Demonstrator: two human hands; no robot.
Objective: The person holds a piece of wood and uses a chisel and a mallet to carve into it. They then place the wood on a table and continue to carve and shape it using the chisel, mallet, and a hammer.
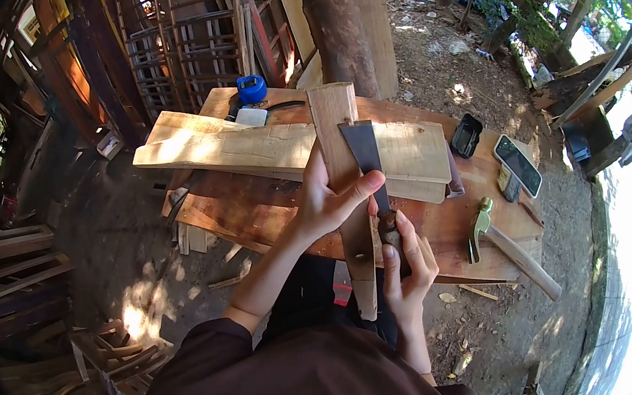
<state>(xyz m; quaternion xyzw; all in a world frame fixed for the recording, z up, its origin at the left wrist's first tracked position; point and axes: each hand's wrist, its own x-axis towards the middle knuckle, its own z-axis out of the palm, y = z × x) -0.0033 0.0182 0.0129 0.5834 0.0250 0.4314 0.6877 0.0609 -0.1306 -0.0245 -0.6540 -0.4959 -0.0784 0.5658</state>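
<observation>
My left hand (pixel 325 202) is wrapped round a narrow wooden piece (pixel 331 116), which slants from the bench's back down toward my lap. Its thumb rests by the blade of a wide chisel (pixel 363 145). With my right hand (pixel 412 263) I grip the chisel's dark handle low down, fingers curled about it. The broad blade points up and away, lying along the face of the piece. Behind them a thick pale board (pixel 213 137) lies across the bench.
On the wooden bench (pixel 240 208) lie a claw hammer (pixel 510 251) and a phone (pixel 518 164) at right, beside an open black case (pixel 466 135). A blue tool (pixel 251 88) sits at back left. A tree trunk (pixel 341 27) stands behind; stacked wooden frames (pixel 20 264) are at left.
</observation>
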